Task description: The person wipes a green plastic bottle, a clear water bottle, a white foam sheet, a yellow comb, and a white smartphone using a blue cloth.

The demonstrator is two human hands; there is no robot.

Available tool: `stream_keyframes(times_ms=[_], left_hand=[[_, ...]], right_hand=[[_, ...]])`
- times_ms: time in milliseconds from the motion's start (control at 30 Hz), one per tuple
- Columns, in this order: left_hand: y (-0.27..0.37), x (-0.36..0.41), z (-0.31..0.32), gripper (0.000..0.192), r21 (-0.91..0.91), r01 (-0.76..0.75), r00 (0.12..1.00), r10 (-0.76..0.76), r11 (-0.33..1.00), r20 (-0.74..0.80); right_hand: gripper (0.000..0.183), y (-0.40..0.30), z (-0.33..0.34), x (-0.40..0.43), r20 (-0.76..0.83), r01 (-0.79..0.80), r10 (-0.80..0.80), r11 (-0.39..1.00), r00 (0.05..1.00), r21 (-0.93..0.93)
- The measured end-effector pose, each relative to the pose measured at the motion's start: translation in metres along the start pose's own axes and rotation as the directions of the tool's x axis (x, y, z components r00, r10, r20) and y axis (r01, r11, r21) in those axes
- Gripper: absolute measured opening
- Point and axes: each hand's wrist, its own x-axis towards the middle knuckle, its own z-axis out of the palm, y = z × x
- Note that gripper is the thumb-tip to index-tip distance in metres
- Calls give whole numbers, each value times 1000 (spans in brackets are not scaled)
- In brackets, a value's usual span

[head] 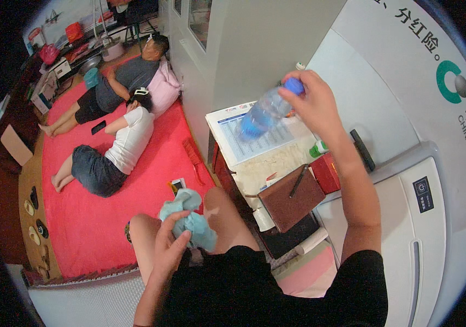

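Observation:
My right hand (312,100) grips a clear plastic bottle by its blue cap; the bottle (263,112) hangs tilted over a printed sheet (286,139) on the small table to my right. Blue shows in the lower part of the bottle. In my left hand (169,245), above my lap, is a crumpled light-blue cloth (194,225). A brown notebook (282,204) with a black pen (298,182) on it lies near the table's front, beside a red box (328,173). A small green-and-white bottle (318,149) lies behind them.
Two people (128,90) lie on a red mat (159,163) to the left, a black phone (98,127) beside them. A red brush (194,157) is near the mat's edge. Several slippers (32,233) lie on the floor. A white appliance (400,212) stands at right.

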Motion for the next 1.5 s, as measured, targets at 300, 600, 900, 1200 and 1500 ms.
stream_keyframes(times_ms=[300, 600, 900, 1200, 1500], left_hand=[[8, 21, 5, 42, 9, 29, 999, -29, 1000, 23], [0, 35, 2, 44, -38, 81, 996, -80, 996, 31], [3, 19, 5, 42, -107, 217, 975, -221, 970, -23], [5, 6, 9, 44, -380, 11, 992, 39, 925, 123], [-32, -3, -18, 49, 17, -24, 991, 22, 1000, 130]], right_hand=[[36, 169, 53, 101, -158, -22, -39, 930, 987, -367], [41, 216, 82, 116, -166, -179, 118, 889, 979, -422], [49, 212, 75, 109, -52, -336, 332, 927, 942, -166], [98, -31, 130, -95, 578, -113, -245, 851, 778, 513], [81, -43, 239, -197, 552, -325, 3, 811, 834, 487]])
